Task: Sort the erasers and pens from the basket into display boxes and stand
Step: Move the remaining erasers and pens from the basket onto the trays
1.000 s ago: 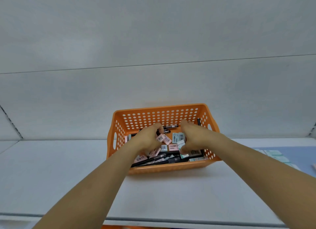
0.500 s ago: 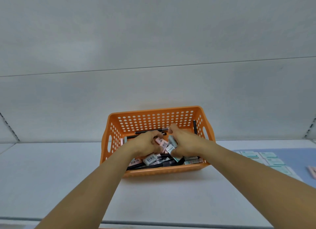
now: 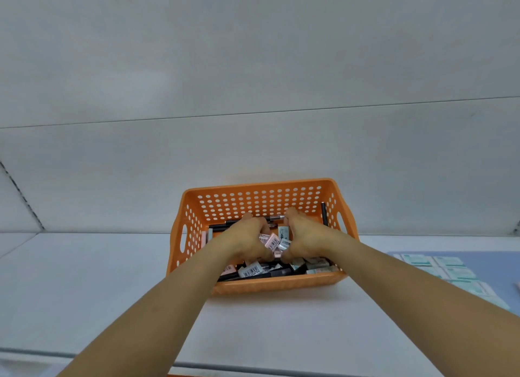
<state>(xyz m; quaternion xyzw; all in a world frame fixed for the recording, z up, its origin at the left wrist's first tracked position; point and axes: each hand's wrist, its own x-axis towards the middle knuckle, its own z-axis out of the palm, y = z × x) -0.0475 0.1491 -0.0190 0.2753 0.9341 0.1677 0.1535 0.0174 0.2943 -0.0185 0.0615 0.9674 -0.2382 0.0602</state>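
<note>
An orange perforated basket point(image 3: 253, 199) stands on the white shelf, holding several wrapped erasers and black pens point(image 3: 254, 275). Both my hands are inside it, close together. My left hand point(image 3: 244, 240) grips pink erasers point(image 3: 270, 242) with barcodes showing. My right hand point(image 3: 305, 238) grips pale green erasers point(image 3: 283, 236). More erasers point(image 3: 316, 264) lie loose at the basket's front. One black pen point(image 3: 324, 213) leans against the right wall.
A blue-grey mat point(image 3: 489, 267) lies on the shelf at the right, with several pale green erasers point(image 3: 447, 267) laid in rows on it. The white shelf point(image 3: 84, 278) stretches left of the basket, with its front edge near me.
My hands have drawn closer together in the basket's middle and gathered more erasers. The view has shifted slightly, so the basket sits a little further right.
</note>
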